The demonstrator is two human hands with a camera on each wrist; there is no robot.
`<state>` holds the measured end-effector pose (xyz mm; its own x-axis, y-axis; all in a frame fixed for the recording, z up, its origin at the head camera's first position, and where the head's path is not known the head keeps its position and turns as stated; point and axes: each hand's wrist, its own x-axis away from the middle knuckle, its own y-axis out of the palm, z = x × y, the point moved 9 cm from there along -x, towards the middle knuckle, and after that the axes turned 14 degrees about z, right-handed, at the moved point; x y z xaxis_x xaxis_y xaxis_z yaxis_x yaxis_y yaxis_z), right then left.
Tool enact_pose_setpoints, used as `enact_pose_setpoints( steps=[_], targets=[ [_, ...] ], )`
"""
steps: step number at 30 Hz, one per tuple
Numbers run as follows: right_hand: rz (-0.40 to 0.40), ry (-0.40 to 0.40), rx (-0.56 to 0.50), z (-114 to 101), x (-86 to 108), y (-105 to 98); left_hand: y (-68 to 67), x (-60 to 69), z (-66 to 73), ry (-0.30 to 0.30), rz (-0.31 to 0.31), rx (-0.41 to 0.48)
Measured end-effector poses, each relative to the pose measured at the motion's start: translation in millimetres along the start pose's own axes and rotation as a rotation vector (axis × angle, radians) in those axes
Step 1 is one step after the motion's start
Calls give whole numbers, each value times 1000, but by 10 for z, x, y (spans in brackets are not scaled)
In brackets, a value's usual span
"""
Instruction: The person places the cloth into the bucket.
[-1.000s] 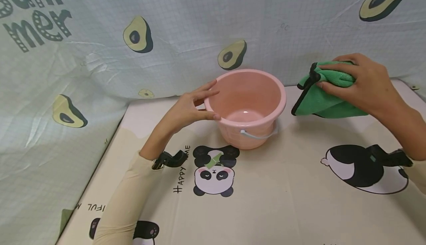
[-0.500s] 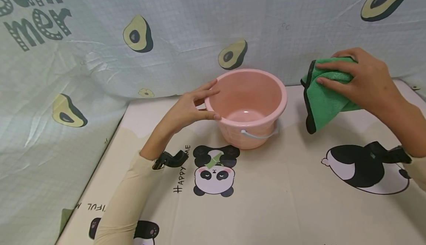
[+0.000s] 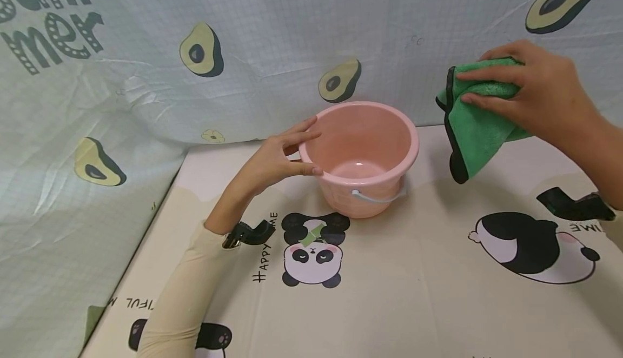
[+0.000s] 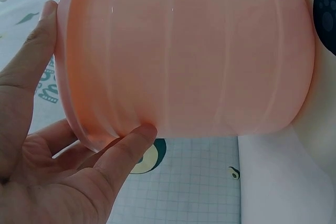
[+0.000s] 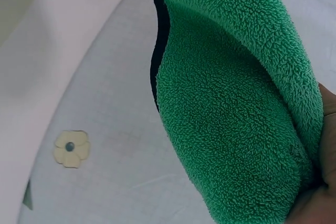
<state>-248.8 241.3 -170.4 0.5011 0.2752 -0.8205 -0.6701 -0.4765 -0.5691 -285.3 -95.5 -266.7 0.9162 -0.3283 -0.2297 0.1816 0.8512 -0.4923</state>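
The cloth [image 3: 479,133] is in the air to the right of the bucket [image 3: 340,191], apart from it and clear of the table [image 3: 389,293]. From the grip it reaches out on the bucket's side, and its long axis runs downward, ending in a black-edged corner (the lowest part of it) that points at the table. The right hand [image 3: 547,90] is the nearer one: it pinches the cloth between thumb and fingers, the bunched part caught up high. The bucket stands upright between the cloth and the left hand [image 3: 277,158], which grips the rim at its left side, thumb on the near edge, other fingers over the rim and against the outer wall. The white handle [image 3: 375,200] hangs down the bucket's front. Behind is a sheet [image 3: 267,50] printed with avocados.

Against half a second ago, the cloth and right hand are higher; a second ago the cloth was lower still and more level, without that corner dangling. The bucket and left hand look unchanged.
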Motion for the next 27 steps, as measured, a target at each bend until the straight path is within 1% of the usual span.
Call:
enact_pose_setpoints(
  steps=[3, 10, 17, 20, 22, 27],
  targets=[
    [-8, -8, 11, -48, -63, -30, 4, 7, 7, 2, -4, 11],
    [-3, -49, -10, -192, -250, -107, -4, 36, 37, 5, -7, 6],
    [17, -113, -7, -433, -409, -217, -22, 99, 42, 11, -24, 2],
    [6, -105, 14, -517, -455, -245, -32, 128, 36, 9, -32, 3],
    [12, -117, 23, -583, -490, -272, -37, 148, 37, 8, -37, 5],
    [6, -101, 39, -708, -563, -312, -42, 204, 45, 11, -53, 12]
  ],
)
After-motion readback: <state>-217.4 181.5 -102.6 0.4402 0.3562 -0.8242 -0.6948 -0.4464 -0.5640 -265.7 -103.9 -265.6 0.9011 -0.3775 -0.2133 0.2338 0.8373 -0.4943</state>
